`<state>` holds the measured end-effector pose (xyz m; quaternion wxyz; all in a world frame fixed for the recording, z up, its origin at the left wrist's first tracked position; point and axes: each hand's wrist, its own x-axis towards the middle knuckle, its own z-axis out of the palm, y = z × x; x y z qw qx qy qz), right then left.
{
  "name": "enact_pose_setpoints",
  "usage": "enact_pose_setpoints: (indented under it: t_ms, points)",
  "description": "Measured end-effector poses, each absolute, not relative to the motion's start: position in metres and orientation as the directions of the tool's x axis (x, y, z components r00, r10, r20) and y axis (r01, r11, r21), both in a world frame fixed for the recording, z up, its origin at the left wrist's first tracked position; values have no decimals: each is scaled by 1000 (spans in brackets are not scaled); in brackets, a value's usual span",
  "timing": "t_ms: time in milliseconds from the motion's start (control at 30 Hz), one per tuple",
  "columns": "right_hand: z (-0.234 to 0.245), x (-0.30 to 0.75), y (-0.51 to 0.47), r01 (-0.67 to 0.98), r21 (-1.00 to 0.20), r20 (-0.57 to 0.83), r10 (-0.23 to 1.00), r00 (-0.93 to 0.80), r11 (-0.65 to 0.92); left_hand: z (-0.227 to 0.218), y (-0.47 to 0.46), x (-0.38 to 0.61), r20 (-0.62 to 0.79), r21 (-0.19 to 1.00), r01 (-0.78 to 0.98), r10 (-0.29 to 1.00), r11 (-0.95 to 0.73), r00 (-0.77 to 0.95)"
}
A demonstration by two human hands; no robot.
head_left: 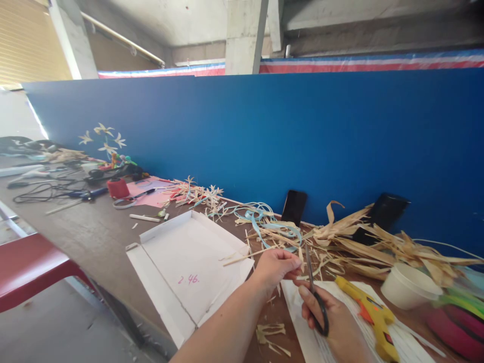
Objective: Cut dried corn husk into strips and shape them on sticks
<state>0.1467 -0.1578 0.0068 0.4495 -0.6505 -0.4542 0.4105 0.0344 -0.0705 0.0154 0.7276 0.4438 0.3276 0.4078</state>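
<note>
My right hand grips black-handled scissors, blades pointing up and away. My left hand pinches a small pale strip of dried leaf right at the scissor blades. Both hands hover over a white sheet of paper near the table's front edge, with cut straw scraps lying below them. A yellow glue gun lies on the paper just right of my right hand.
A flattened white cardboard box marked "2.46" lies left of my hands. Dried leaves, blue ribbon, a white cup and two dark phones sit along the blue partition. Red thread spool, cables and straw flowers farther left; red chair.
</note>
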Motion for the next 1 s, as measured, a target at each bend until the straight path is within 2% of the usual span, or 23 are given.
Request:
enact_pose_setpoints:
  t_ms: [333,500,567,667,800,900,1000]
  points:
    - [6,154,-162,149,-980,-72,927,369,-136,10,-69,34,-90,934,-270,884,235,459]
    - [18,161,-172,56,-995,-46,880,472,-83,6,-67,34,-78,968,-175,874,182,480]
    - [24,166,-177,16,-1000,-3,863,505,-13,2,-67,36,-80,984,-103,870,148,486]
    - [30,173,-183,-67,-997,-6,838,545,36,-5,-69,39,-50,997,72,871,17,488]
    - [27,176,-185,-145,-988,-38,804,593,60,-14,-76,45,27,949,254,851,-186,525]
    - [22,174,-182,-185,-981,-66,782,620,64,-19,-83,50,116,879,342,844,-333,524]
    - [20,172,-179,-228,-971,-93,751,653,77,-22,-87,55,165,835,375,833,-403,528]
